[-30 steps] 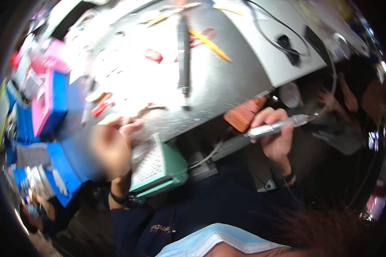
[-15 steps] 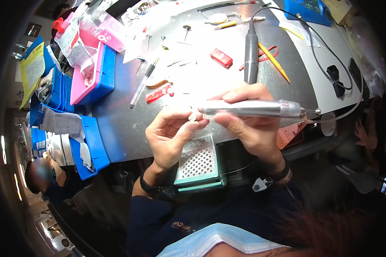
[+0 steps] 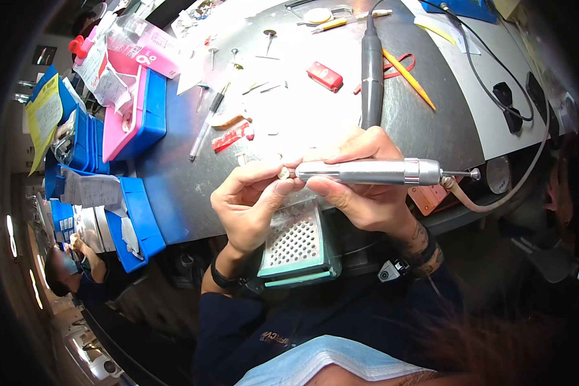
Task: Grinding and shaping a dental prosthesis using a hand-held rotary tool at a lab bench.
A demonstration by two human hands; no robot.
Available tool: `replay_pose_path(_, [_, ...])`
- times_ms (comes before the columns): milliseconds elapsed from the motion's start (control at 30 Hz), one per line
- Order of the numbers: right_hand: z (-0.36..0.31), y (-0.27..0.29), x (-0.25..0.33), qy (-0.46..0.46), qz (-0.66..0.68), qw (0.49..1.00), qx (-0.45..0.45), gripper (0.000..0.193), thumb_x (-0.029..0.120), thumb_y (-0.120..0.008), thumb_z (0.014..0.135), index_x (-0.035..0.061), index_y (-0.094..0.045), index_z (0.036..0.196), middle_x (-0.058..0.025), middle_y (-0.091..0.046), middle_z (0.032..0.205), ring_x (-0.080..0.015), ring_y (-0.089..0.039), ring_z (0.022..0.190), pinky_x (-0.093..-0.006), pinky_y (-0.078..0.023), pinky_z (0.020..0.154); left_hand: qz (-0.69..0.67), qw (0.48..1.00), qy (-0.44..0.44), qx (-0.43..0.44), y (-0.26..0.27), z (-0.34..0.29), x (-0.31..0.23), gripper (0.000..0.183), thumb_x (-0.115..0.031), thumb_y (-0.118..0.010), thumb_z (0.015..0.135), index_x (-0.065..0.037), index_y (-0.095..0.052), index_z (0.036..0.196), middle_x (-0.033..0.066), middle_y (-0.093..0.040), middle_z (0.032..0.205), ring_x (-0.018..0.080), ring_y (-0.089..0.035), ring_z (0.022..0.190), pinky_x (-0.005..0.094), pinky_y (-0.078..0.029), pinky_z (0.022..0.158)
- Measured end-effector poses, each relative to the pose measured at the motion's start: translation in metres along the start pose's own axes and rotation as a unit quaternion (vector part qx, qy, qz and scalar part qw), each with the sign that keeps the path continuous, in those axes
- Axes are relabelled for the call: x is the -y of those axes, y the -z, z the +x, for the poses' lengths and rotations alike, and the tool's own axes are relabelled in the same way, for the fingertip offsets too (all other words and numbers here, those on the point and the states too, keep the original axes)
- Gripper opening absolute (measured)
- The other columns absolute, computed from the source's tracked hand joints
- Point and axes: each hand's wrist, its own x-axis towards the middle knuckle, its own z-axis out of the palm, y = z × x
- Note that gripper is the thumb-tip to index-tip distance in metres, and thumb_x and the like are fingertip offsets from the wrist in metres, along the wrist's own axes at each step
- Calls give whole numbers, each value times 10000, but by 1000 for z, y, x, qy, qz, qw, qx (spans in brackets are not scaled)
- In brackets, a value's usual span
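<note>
My right hand (image 3: pixel 360 190) grips a silver rotary handpiece (image 3: pixel 373 172) held level, its hose (image 3: pixel 495 196) trailing off to the right. The tip of the tool points left at a small pale piece (image 3: pixel 283 172) pinched between the thumb and fingers of my left hand (image 3: pixel 248 202). Both hands hover above a green perforated suction box (image 3: pixel 296 248) at the near edge of the grey bench (image 3: pixel 174 186).
A second dark handpiece (image 3: pixel 370 71) lies on the bench behind my hands, with an orange pencil (image 3: pixel 408 78), a red block (image 3: pixel 323 75) and several burs. Pink and blue trays (image 3: pixel 135 103) stack at the left. Another person (image 3: pixel 77 270) sits far left.
My hands came together over the suction box. The handpiece swung from the right to level in front of me, and its tip now meets the small piece in my left hand.
</note>
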Motion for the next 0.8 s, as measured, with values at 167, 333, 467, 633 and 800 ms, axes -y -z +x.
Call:
replay_pose_path(167, [3, -1, 3, 5, -18, 1000, -13, 304, 0, -725, 787, 12, -487, 976, -154, -676, 885, -140, -633, 805, -275, -493, 714, 3, 1000, -5, -8, 0, -1, 2, 218, 114, -628, 817, 93, -579, 1029, 224, -642, 1019, 236, -661, 914, 338, -564, 809])
replay_pose_path(333, [2, -1, 2, 7, -23, 1000, -21, 299, 10, -738, 778, 13, -499, 958, -159, -679, 877, -152, -652, 795, -276, -502, 697, 14, 1000, 0, -12, 0, -1, 1, 216, 111, -642, 810, 85, -590, 1018, 213, -648, 1009, 220, -662, 908, 326, -561, 808])
replay_pose_path(467, [2, -2, 2, -2, -24, 1000, -17, 298, 20, -745, 773, 17, -505, 949, -160, -677, 874, -168, -663, 808, -282, -508, 698, 16, 1000, 1, -21, 1, -2, 2, 219, 106, -649, 808, 83, -592, 1018, 209, -650, 1007, 213, -664, 896, 316, -561, 800])
replay_pose_path(633, [0, -2, 1, -3, -31, 999, -19, 300, 23, -743, 775, 19, -503, 953, -159, -677, 870, -176, -664, 813, -296, -513, 714, 1, 1000, 1, -17, 0, -1, 2, 208, 104, -652, 807, 81, -589, 1005, 215, -653, 1006, 211, -663, 904, 311, -560, 798])
replay_pose_path(800, [0, -3, 3, 9, -47, 999, -16, 311, 19, -740, 776, 22, -492, 964, -157, -676, 879, -188, -661, 827, -310, -515, 741, 18, 1000, -3, -18, 1, -2, 2, 211, 108, -653, 804, 80, -586, 1001, 219, -652, 1005, 209, -663, 902, 311, -559, 802])
